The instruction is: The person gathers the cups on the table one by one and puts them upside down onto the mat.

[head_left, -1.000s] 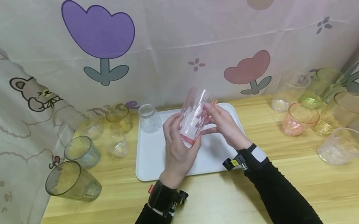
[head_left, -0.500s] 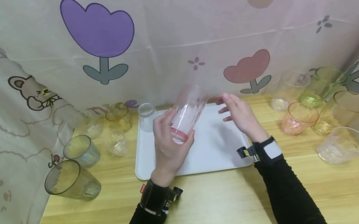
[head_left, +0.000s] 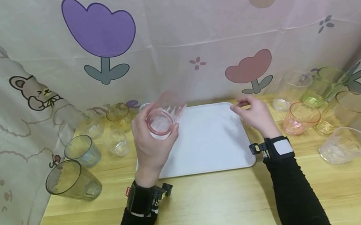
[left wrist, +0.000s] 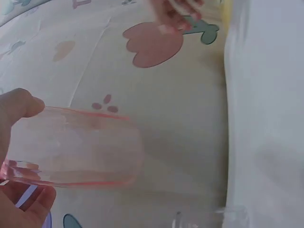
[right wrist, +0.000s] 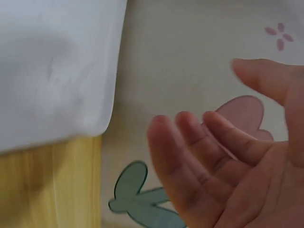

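My left hand [head_left: 151, 144] grips a tall pink-tinted drinking glass [head_left: 172, 101] near its base, above the left part of a white tray [head_left: 206, 143]. The glass tilts, its round base facing the head camera and its mouth pointing away. In the left wrist view, the thumb and fingers wrap the near end of the see-through glass [left wrist: 90, 147]. A small clear glass [head_left: 144, 106] at the tray's back left is mostly hidden behind the left hand. Over the tray's right edge, my right hand [head_left: 258, 116] holds nothing; its fingers [right wrist: 190, 128] are loosely bent, thumb apart.
On the left of the wooden table stand several glasses, among them a grey one [head_left: 72, 182], a bluish one [head_left: 84, 153] and an amber one [head_left: 119, 118]. At the right are a pink tumbler [head_left: 300, 121], a green glass [head_left: 326, 85] and others. A patterned curtain [head_left: 169, 19] hangs behind.
Both hands held the pink glass at first; the right hand let go and moved right. The left hand carried the glass left and turned its base toward the head camera.
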A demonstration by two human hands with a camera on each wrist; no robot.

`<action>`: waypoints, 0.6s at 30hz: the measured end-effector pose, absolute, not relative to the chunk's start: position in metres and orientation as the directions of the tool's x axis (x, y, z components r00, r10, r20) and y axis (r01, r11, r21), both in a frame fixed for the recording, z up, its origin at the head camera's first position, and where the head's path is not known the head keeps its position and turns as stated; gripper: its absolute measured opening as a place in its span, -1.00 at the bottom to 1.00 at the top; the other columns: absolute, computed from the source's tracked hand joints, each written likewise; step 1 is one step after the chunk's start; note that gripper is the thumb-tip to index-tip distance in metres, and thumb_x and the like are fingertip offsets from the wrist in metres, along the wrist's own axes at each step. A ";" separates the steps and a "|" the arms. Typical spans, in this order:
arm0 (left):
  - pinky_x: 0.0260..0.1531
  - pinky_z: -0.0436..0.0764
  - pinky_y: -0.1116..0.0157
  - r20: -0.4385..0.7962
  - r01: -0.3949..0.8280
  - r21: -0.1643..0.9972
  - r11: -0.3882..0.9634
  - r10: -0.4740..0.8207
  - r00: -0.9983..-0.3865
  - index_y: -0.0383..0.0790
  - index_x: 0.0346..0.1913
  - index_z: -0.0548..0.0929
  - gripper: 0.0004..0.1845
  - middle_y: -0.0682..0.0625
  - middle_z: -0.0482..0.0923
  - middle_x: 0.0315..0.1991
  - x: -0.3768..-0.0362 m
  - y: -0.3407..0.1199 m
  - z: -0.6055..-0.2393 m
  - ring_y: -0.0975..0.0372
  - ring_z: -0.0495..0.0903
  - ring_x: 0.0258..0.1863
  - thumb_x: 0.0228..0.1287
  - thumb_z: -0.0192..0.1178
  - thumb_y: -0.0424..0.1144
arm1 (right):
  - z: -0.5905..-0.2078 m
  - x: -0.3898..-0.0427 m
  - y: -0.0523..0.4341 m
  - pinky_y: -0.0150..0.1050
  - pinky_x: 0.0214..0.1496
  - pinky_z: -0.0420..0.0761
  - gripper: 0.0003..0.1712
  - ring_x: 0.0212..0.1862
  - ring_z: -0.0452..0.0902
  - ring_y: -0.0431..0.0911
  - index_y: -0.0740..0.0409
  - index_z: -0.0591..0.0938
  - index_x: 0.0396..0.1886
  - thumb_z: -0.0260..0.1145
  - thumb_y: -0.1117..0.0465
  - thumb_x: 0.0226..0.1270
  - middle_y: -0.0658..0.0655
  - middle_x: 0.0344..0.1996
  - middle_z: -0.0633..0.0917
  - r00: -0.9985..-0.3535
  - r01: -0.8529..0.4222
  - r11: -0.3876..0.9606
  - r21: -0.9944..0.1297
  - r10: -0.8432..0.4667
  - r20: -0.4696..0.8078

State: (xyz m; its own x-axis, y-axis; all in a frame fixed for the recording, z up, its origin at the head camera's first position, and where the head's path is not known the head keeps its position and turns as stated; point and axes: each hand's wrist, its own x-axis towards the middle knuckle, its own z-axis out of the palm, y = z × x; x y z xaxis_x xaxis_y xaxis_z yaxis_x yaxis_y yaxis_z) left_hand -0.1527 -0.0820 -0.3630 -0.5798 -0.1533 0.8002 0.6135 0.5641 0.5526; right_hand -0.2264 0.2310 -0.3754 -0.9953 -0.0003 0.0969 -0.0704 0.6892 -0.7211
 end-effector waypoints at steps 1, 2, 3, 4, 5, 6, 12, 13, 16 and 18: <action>0.15 0.57 0.03 0.794 0.602 0.561 0.568 -0.164 -0.585 -0.35 0.34 0.44 -0.15 -0.21 0.54 0.24 -0.152 -0.084 -0.362 -0.06 0.46 0.15 -0.03 0.59 -0.23 | -0.376 -0.227 0.233 -0.03 0.01 0.58 -0.33 0.06 0.64 0.22 0.33 0.53 0.34 0.28 -0.10 0.49 0.34 0.13 0.66 -0.996 -0.061 0.704 -0.707 -0.001 0.085; 0.11 0.57 0.04 0.789 0.592 0.569 0.571 -0.174 -0.589 -0.35 0.34 0.44 -0.15 -0.21 0.54 0.23 -0.151 -0.085 -0.361 -0.06 0.45 0.13 -0.03 0.59 -0.21 | -0.377 -0.227 0.235 0.03 0.04 0.58 -0.32 0.08 0.62 0.24 0.35 0.52 0.35 0.30 -0.07 0.49 0.36 0.12 0.67 -0.997 -0.053 0.720 -0.692 -0.004 0.072; 0.07 0.57 0.04 0.787 0.586 0.573 0.573 -0.184 -0.590 -0.35 0.33 0.44 -0.15 -0.22 0.54 0.22 -0.151 -0.087 -0.360 -0.06 0.44 0.10 -0.03 0.59 -0.20 | -0.379 -0.228 0.237 0.09 0.08 0.57 -0.33 0.10 0.61 0.26 0.37 0.52 0.35 0.31 -0.03 0.47 0.38 0.12 0.67 -0.998 -0.048 0.735 -0.677 -0.008 0.062; 0.05 0.56 0.05 0.786 0.582 0.575 0.575 -0.191 -0.588 -0.34 0.33 0.44 -0.16 -0.22 0.54 0.21 -0.151 -0.089 -0.359 -0.06 0.44 0.09 -0.03 0.59 -0.18 | -0.380 -0.228 0.239 0.14 0.12 0.56 -0.33 0.13 0.60 0.28 0.39 0.51 0.35 0.32 0.00 0.47 0.40 0.12 0.67 -0.999 -0.042 0.749 -0.662 -0.012 0.050; 0.02 0.55 0.06 0.788 0.580 0.573 0.578 -0.196 -0.583 -0.34 0.32 0.45 -0.16 -0.23 0.54 0.19 -0.151 -0.091 -0.358 -0.07 0.43 0.07 -0.03 0.58 -0.16 | -0.381 -0.229 0.241 0.17 0.15 0.56 -0.33 0.14 0.59 0.30 0.41 0.50 0.35 0.33 0.02 0.46 0.42 0.12 0.67 -0.999 -0.039 0.763 -0.645 -0.019 0.038; 0.01 0.54 0.07 0.792 0.579 0.571 0.582 -0.202 -0.576 -0.34 0.31 0.47 -0.17 -0.23 0.55 0.18 -0.151 -0.093 -0.358 -0.07 0.43 0.06 -0.03 0.58 -0.14 | -0.383 -0.230 0.242 0.20 0.17 0.55 -0.34 0.16 0.58 0.32 0.43 0.50 0.35 0.34 0.04 0.46 0.43 0.13 0.66 -0.999 -0.034 0.775 -0.631 -0.025 0.023; -0.09 0.34 0.21 0.790 0.553 0.579 0.599 -0.245 -0.562 -0.28 0.27 0.56 -0.22 -0.13 0.66 0.12 -0.155 -0.105 -0.355 -0.05 0.39 0.00 -0.01 0.57 -0.02 | -0.392 -0.234 0.248 0.20 0.15 0.57 -0.36 0.15 0.57 0.33 0.45 0.48 0.35 0.34 0.13 0.43 0.45 0.12 0.66 -0.997 0.006 0.827 -0.562 -0.040 -0.069; -0.10 0.31 0.23 0.783 0.540 0.588 0.602 -0.255 -0.568 -0.26 0.28 0.57 -0.22 -0.12 0.66 0.11 -0.155 -0.107 -0.355 -0.04 0.38 -0.01 -0.01 0.57 -0.01 | -0.394 -0.235 0.249 0.19 0.14 0.57 -0.36 0.14 0.58 0.33 0.45 0.48 0.36 0.35 0.15 0.43 0.45 0.11 0.66 -0.996 0.014 0.831 -0.556 -0.038 -0.081; -0.10 0.29 0.23 0.756 0.499 0.613 0.612 -0.269 -0.597 -0.25 0.30 0.57 -0.21 -0.13 0.66 0.11 -0.156 -0.113 -0.356 -0.04 0.36 0.00 0.02 0.57 0.03 | -0.399 -0.237 0.251 0.16 0.10 0.59 -0.37 0.10 0.59 0.30 0.46 0.49 0.35 0.35 0.18 0.41 0.45 0.09 0.66 -0.993 0.037 0.835 -0.549 -0.032 -0.115; -0.10 0.30 0.20 0.733 0.470 0.627 0.621 -0.268 -0.625 -0.25 0.32 0.56 -0.21 -0.14 0.66 0.12 -0.157 -0.116 -0.357 -0.06 0.35 0.02 0.06 0.57 0.05 | -0.402 -0.238 0.252 0.14 0.09 0.61 -0.37 0.07 0.61 0.28 0.47 0.49 0.34 0.36 0.20 0.40 0.45 0.08 0.67 -0.991 0.047 0.837 -0.545 -0.032 -0.134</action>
